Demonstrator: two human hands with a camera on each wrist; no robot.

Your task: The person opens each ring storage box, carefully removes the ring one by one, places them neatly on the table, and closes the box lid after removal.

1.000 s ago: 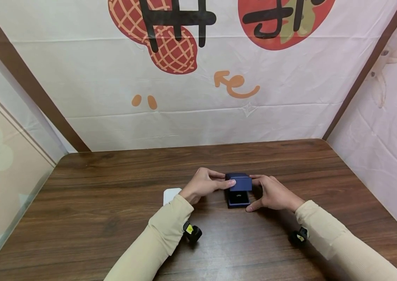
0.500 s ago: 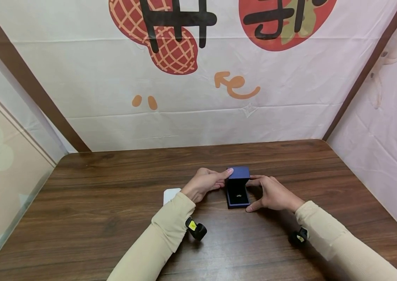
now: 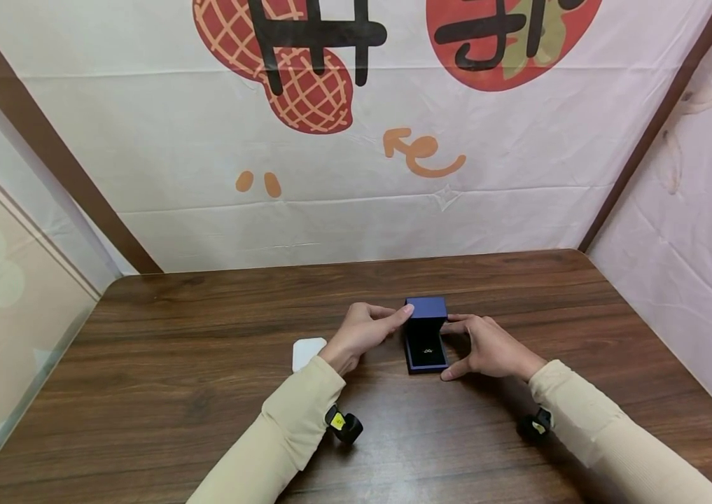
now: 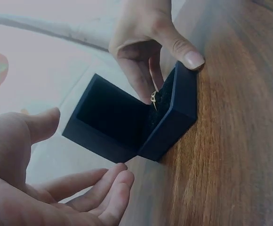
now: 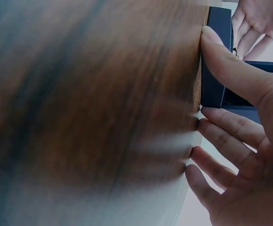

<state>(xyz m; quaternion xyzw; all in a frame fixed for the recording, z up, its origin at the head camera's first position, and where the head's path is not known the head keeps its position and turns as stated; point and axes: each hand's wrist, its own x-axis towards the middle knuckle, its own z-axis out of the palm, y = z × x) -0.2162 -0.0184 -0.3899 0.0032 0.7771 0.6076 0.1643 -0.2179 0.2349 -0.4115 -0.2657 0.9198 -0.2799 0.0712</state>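
Note:
A dark blue ring box (image 3: 426,308) stands on the table with its lid raised, black lining inside. A thin gold-coloured ring (image 4: 154,98) sits upright in the cushion. My right hand (image 3: 491,346) steadies the base from the right, its thumb (image 5: 221,54) on the front corner and the other fingers toward the back. On the other side is my left hand (image 3: 362,329). In the left wrist view its thumb (image 4: 44,125) stands apart from the lid, while its fingertips (image 4: 122,176) lie right by the hinge edge, loosely extended.
A flat white piece with cut corners (image 3: 307,353) lies on the brown wooden table (image 3: 204,413), left of the left hand and partly behind it. A printed fabric wall (image 3: 343,224) rises behind the table's back edge.
The lid has swung from partly lowered to upright, uncovering the ring and lining. My left thumb went up with the lid, then came away from it. The right hand has stayed put.

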